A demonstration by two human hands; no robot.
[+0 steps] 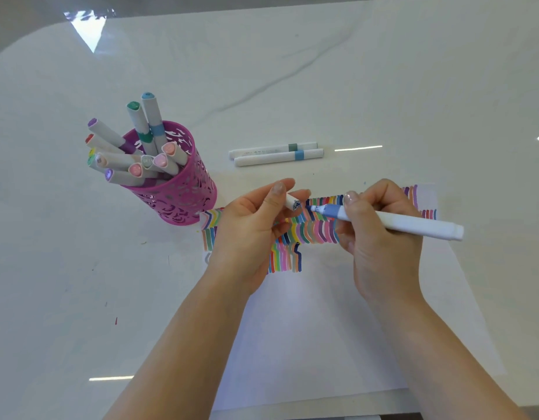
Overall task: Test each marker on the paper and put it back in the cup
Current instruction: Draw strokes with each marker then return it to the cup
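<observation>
My right hand [380, 234] grips a white marker [413, 224] with a blue band, its bare tip pointing left. In my left hand [250, 225], pinched between thumb and fingers, is the marker's white cap [292, 203], a short gap from the tip. Both hands hover over the white paper [307, 328], whose upper part carries rows of coloured strokes. The pink perforated cup [177, 192] stands left of the paper with several capped markers [135, 153] leaning in it.
Two capped white markers [277, 154], one with a grey-green band and one with a blue band, lie side by side on the white marble-look table [65, 268] behind the paper. Small ink specks dot the table at the lower left.
</observation>
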